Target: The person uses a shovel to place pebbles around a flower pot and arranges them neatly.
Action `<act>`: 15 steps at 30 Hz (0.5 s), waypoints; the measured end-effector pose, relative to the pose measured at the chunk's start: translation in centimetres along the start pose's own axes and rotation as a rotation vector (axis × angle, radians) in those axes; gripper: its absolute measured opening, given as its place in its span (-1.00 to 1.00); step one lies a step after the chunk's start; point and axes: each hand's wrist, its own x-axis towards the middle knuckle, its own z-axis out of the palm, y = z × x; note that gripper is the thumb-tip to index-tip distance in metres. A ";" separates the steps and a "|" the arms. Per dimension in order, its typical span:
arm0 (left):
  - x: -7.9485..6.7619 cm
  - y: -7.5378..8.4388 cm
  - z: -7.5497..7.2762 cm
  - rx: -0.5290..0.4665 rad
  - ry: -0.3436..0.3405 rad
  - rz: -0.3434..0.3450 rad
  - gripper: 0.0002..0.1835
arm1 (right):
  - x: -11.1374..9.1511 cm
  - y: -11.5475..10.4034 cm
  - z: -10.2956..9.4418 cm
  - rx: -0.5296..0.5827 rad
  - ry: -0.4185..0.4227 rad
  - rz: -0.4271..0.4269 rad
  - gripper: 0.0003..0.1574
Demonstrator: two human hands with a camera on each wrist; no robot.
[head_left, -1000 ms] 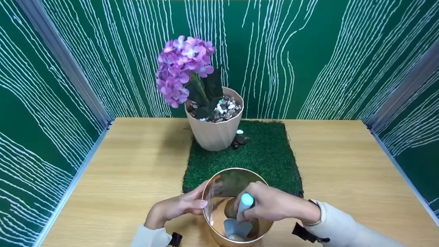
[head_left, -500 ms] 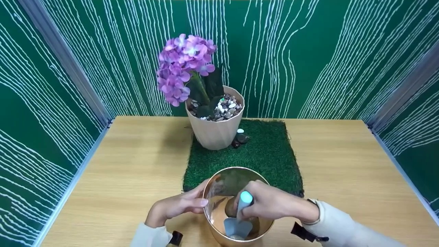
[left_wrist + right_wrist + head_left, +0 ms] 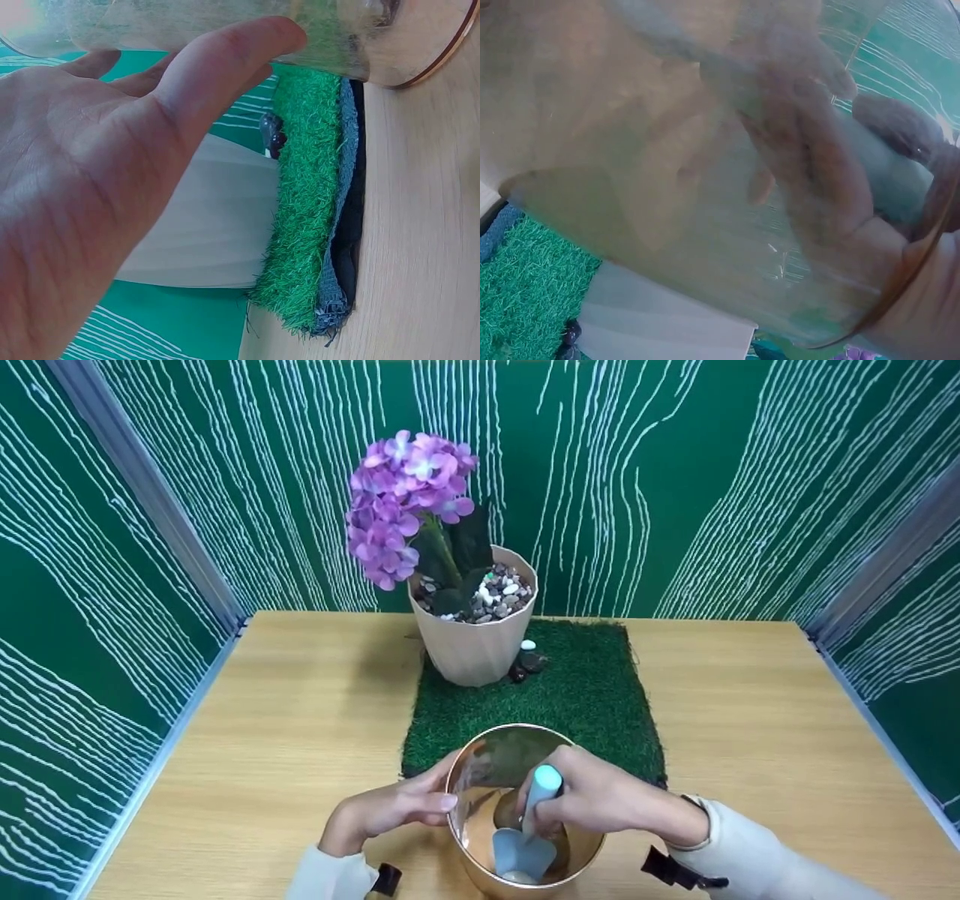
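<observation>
An amber see-through jar (image 3: 474, 861) with a wide round mouth stands on the table nearest me. My left hand (image 3: 409, 804) holds its left side; in the left wrist view the thumb (image 3: 225, 64) lies along the outer wall. My right hand (image 3: 600, 795) reaches inside over the rim and grips the handle of a small trowel (image 3: 523, 855), pale blue-grey with a turquoise handle end. The trowel's blade points down toward the bottom of the jar. Beside it a brown rounded shape (image 3: 507, 811) shows, partly behind the fingers. Through the jar wall, the right wrist view shows the curled fingers blurred.
Behind the jar lies a green artificial grass mat (image 3: 577, 697). On its back left stands a beige pot (image 3: 474, 652) of pebbles with a purple flower (image 3: 409, 502). Dark stones (image 3: 531, 664) and a white pebble (image 3: 528, 645) lie by the pot. Green striped panels surround the table.
My right hand shifts slightly, and the trowel's handle end moves up and right. The left hand keeps its hold on the jar, which stays in place.
</observation>
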 end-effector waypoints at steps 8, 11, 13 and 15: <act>0.2 -0.1 0.1 0.003 -0.009 0.024 0.02 | -0.7 -0.3 -0.7 0.047 0.049 0.042 -0.78; 0.1 0.0 0.1 -0.002 -0.005 0.017 0.02 | -1.0 -0.2 -0.8 0.068 0.057 0.023 -0.78; 0.0 0.1 0.2 -0.005 -0.004 0.018 0.03 | -1.0 -0.2 -0.7 0.077 0.060 0.019 -0.77; 0.0 0.2 0.2 -0.006 -0.005 0.022 0.03 | -1.0 -0.2 -0.3 0.069 0.062 0.025 -0.78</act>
